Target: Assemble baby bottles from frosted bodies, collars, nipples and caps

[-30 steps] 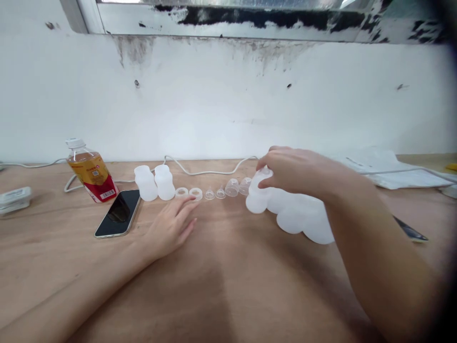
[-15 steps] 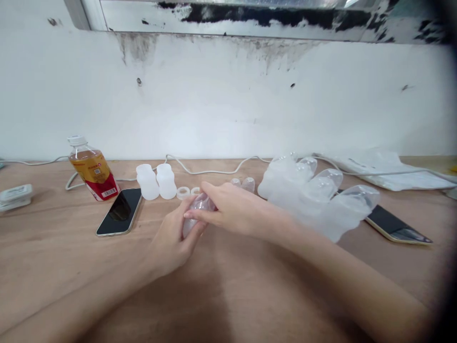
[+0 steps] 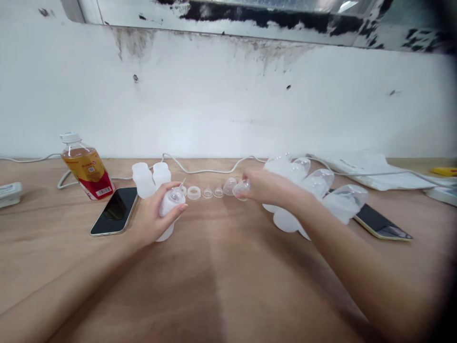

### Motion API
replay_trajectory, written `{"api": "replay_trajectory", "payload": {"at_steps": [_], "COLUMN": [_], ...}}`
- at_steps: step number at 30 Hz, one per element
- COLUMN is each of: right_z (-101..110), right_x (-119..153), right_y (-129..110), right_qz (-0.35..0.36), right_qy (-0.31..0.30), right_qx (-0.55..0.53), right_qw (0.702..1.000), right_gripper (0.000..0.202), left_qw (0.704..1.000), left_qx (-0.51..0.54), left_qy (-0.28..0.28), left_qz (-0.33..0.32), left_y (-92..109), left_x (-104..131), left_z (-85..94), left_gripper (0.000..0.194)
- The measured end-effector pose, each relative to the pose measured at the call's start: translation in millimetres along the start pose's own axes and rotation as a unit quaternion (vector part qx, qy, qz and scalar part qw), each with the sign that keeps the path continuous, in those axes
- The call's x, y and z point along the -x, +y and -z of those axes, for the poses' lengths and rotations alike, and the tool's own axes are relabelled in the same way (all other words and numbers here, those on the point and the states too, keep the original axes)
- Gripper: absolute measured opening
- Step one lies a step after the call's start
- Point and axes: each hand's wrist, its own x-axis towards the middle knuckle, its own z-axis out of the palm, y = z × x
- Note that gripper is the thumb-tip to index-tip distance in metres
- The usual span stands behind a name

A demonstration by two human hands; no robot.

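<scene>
My left hand (image 3: 157,212) is wrapped round a frosted white baby bottle (image 3: 167,232), which has a clear nipple in a ring at its top. My right hand (image 3: 255,186) has its fingers closed at the right side of a clear dome cap (image 3: 240,189). A second clear dome cap (image 3: 229,186) stands just left of that one. Further left in the same row are two clear nipples (image 3: 207,192) and a white ring (image 3: 193,193). Another ring (image 3: 183,190) shows partly behind my left hand. Two frosted bottle bodies (image 3: 143,181) stand behind that hand.
Several capped bottles (image 3: 326,193) cluster under my right forearm. A phone (image 3: 116,212) lies at left beside a drink bottle (image 3: 87,169); another phone (image 3: 383,223) lies at right. A white cable (image 3: 210,170) runs along the wall, near a white plastic bag (image 3: 371,169).
My right hand has left the bottle top and moved right to a clear dome cap. My left hand has shifted left with the baby bottle, uncovering the rings and nipples.
</scene>
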Motion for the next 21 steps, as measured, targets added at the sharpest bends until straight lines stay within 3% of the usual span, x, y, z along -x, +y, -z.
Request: {"api": "replay_trajectory", "payload": {"at_steps": [3,8,12,15,18,21], "right_z": [-19.0,-39.2,-39.7,-26.8,-9.0,-1.4], "right_x": [-10.5,-21.9,-21.8,-12.3,6.3,26.5], "right_y": [-1.7,-7.6,-6.4,-10.0,-24.9,-49.6], "right_qz": [-0.009,-0.004,-0.013,-0.024,0.052,0.167], "right_qy": [-0.042,-0.029,-0.019,0.014,0.039,-0.018], "right_qx": [0.021,0.029,0.029,0.023,-0.105,-0.247], "right_qw": [0.999,0.999,0.999,0.999,0.992,0.954], "right_gripper": [0.032,0.034,0.042,0.054,0.063,0.064], "left_qw": [1.000,0.997,0.994,0.992,0.993,0.996], "left_qx": [-0.002,0.030,0.078,0.108,0.101,0.079], "left_qy": [-0.015,-0.028,-0.049,-0.053,-0.053,-0.048], "left_qz": [-0.012,-0.058,-0.060,-0.036,-0.025,-0.020], "left_y": [3.1,4.7,-1.5,-3.0,0.6,7.5], "left_x": [1.7,4.6,7.9,7.7,5.3,4.6], "left_z": [-0.5,-0.3,-2.8,-5.6,-10.7,-19.0], "left_gripper": [0.037,0.036,0.045,0.049,0.049,0.057]}}
